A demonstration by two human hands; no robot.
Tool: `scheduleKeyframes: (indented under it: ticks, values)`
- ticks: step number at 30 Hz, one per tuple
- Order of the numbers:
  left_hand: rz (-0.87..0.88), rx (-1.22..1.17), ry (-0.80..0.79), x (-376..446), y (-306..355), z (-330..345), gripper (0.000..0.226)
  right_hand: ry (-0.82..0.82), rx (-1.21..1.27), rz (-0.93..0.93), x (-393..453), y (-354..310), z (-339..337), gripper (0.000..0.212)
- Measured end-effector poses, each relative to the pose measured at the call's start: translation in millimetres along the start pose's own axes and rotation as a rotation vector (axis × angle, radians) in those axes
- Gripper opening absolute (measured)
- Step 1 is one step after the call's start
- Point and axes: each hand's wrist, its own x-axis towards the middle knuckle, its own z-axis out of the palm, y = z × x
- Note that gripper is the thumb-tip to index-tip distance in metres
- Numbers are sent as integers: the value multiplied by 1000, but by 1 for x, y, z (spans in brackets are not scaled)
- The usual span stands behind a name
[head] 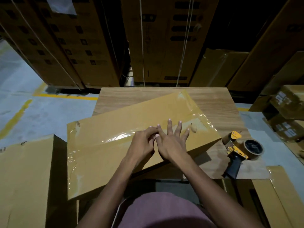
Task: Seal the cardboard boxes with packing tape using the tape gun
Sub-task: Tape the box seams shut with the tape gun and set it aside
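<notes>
Right hand (171,143): fingers (169,127) straight and spread wide, palm down, flat on the clear packing tape (121,136) that runs along the top of the cardboard box (115,155). It holds nothing.

Left hand (143,143): just left of the right hand and touching it, also on the tape strip. Its fingers (152,130) bend slightly at the knuckles, tips down on the tape beside the right index finger. Whether they pinch the tape or only press it, I cannot tell.

Cardboard box: long, flat, brown, lying skewed on a wood-grain table (213,99), its near left corner overhanging the table edge. Glossy tape also wraps both short ends of the box.

Tape gun (238,150): on the table just right of the box, apart from it, on its side, untouched. Yellow frame, black handle pointing toward the person, tape roll on the side away from the box.

Left of the box: another plain carton (24,178), close beside it. Beyond the box, past the table: tall stacked cartons (164,46). Far right of the box: smaller labelled cartons (286,102).
</notes>
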Motion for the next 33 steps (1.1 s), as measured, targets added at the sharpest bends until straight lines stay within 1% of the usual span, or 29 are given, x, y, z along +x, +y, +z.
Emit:
scheduleKeyframes:
  ticks: [2,5,7,9,12,13,15,17,20,22,24,25,26,27,28,30,31,33]
  values:
    - [-10,-64,33,1,-9,-19,40,30,0,-47,-17,-6,11,61]
    - [-68,22,72,9,-25,-38,37,101,-78,-85,-35,-9,26,74]
    - [-68,112,104,13,-33,-52,35,177,-43,-101,-31,-3,26,70]
    - [-37,186,136,15,-40,-66,31,207,-18,-133,-22,6,23,65]
    - [4,327,60,22,-52,-85,25,251,6,-167,-7,21,16,63]
    - [1,413,25,25,-59,-90,30,261,21,-176,0,27,13,63]
    - [-50,568,-34,31,-76,-99,52,266,40,-194,15,39,0,63]
    - [-129,633,-37,31,-91,-108,69,265,46,-209,32,54,-14,62]
    - [-175,685,7,25,-101,-120,74,257,27,-198,57,74,-31,59]
    - [-169,693,54,18,-104,-125,73,239,-2,-118,68,75,-38,51]
    - [-163,641,144,10,-108,-128,71,231,-30,32,66,58,-39,47]
    - [-176,588,192,8,-110,-127,70,203,-15,117,59,42,-35,50]
    - [-205,529,221,6,-112,-126,70,152,24,184,48,22,-29,59]
    - [-240,486,225,6,-113,-125,74,91,68,207,33,-2,-20,69]
    - [-268,475,203,7,-114,-124,80,41,96,176,15,-26,-7,77]
    - [-292,514,117,10,-112,-123,95,4,62,45,-18,-64,20,82]
    - [-294,534,77,11,-111,-124,101,14,37,-5,-28,-73,29,82]
    - [-299,565,30,12,-107,-126,108,89,62,-54,-29,-70,35,78]
